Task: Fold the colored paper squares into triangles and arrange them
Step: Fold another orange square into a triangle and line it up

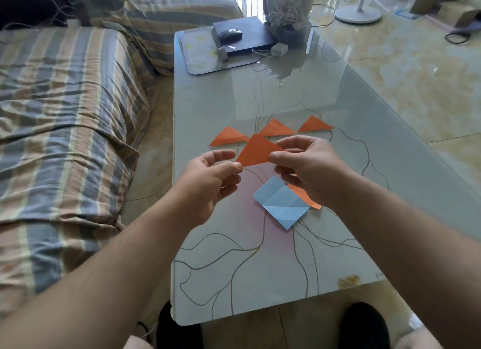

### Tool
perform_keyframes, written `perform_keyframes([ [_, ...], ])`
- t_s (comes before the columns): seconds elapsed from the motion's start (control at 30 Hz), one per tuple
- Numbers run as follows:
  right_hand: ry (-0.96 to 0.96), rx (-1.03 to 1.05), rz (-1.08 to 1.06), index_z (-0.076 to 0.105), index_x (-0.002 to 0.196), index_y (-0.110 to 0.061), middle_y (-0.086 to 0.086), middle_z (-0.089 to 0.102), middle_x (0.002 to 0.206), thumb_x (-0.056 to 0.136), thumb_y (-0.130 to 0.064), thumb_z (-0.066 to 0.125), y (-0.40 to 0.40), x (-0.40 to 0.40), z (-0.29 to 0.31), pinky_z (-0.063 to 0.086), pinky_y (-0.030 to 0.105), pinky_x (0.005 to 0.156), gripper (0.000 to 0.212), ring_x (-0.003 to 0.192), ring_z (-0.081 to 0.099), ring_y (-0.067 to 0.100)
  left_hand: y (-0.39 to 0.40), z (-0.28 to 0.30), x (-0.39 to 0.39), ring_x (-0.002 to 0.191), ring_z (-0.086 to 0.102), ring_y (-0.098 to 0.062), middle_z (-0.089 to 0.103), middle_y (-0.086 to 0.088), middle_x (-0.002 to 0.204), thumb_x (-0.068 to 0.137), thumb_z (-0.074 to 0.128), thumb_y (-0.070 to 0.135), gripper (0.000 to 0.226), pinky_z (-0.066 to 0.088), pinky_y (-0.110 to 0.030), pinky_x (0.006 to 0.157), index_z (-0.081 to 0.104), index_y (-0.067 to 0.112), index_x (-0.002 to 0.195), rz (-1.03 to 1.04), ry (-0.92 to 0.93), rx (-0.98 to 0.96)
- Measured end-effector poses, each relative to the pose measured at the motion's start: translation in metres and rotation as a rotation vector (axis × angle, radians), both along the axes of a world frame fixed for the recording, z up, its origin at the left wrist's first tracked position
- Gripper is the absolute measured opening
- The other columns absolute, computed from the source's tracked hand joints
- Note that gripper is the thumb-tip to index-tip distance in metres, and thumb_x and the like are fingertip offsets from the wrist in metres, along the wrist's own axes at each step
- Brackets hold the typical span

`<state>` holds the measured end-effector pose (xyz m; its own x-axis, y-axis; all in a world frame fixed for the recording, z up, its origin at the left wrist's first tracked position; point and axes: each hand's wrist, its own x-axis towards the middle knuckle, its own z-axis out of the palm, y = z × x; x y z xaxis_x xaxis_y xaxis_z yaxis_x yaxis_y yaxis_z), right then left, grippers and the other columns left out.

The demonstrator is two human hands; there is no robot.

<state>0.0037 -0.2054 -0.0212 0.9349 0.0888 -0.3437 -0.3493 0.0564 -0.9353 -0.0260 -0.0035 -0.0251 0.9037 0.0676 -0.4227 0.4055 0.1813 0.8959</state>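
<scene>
Both grips pinch one folded orange triangle above the counter: my left hand at its lower left tip, my right hand on its right corner, thumb and fingers closed on the paper. Three finished orange triangles lie in a row just beyond. If I lower this one carelessly, I think it would land on the row or nudge it crooked. The creased blue square waits under my right wrist, overlapping an orange sheet, and my forearm could drag both.
</scene>
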Motion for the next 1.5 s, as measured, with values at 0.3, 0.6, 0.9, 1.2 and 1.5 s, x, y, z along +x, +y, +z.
perform_keyframes([
  [0.3,0.204,0.222,0.027,0.067,0.107,-0.015,0.004,0.075,0.088,0.084,-0.025,0.083,0.013,-0.009,-0.008,0.056,0.034,0.075,0.029,0.075,0.068,0.022,-0.014,-0.01,-0.002,0.07,0.063,-0.014,0.072,0.0,0.077,0.094,0.071,0.006,0.013,0.052,-0.03,0.071,0.074,0.017,0.099,0.137,0.122,-0.147],
  [0.6,0.133,0.037,0.029,0.069,0.092,-0.011,0.004,0.072,0.083,0.095,-0.018,0.074,0.026,-0.014,-0.016,0.055,0.033,0.07,0.009,0.07,0.066,0.019,-0.023,-0.018,-0.007,0.061,0.057,-0.012,0.068,0.0,0.066,0.093,0.07,0.004,0.013,0.051,-0.028,0.067,0.074,0.015,0.098,0.168,0.106,-0.133],
  [0.9,0.174,0.019,-0.13,0.071,0.089,-0.014,0.003,0.07,0.076,0.093,-0.016,0.076,-0.008,0.014,-0.034,0.053,0.029,0.061,0.007,0.063,0.064,0.019,0.001,-0.042,0.009,0.071,0.064,-0.014,0.076,0.002,0.084,0.089,0.08,0.017,0.012,0.051,-0.03,0.066,0.077,0.02,0.101,0.086,0.105,0.236],
  [1.2,0.14,-0.208,-0.138,0.068,0.086,-0.014,0.008,0.066,0.081,0.094,-0.014,0.072,-0.049,0.041,-0.044,0.046,0.026,0.058,0.009,0.061,0.058,0.018,0.007,-0.064,0.077,0.074,0.074,-0.014,0.079,0.002,0.089,0.086,0.079,0.023,0.007,0.053,-0.027,0.065,0.077,0.024,0.093,0.154,0.06,0.516],
  [1.5,-0.087,-0.693,-0.076,0.074,0.077,-0.021,-0.004,0.072,0.071,0.081,-0.022,0.076,-0.074,0.04,-0.05,0.052,0.032,0.067,0.005,0.068,0.065,0.018,0.018,-0.071,0.113,0.089,0.067,-0.012,0.073,0.013,0.088,0.077,0.077,0.029,0.004,0.05,-0.023,0.075,0.075,0.03,0.079,0.05,0.043,1.0],
])
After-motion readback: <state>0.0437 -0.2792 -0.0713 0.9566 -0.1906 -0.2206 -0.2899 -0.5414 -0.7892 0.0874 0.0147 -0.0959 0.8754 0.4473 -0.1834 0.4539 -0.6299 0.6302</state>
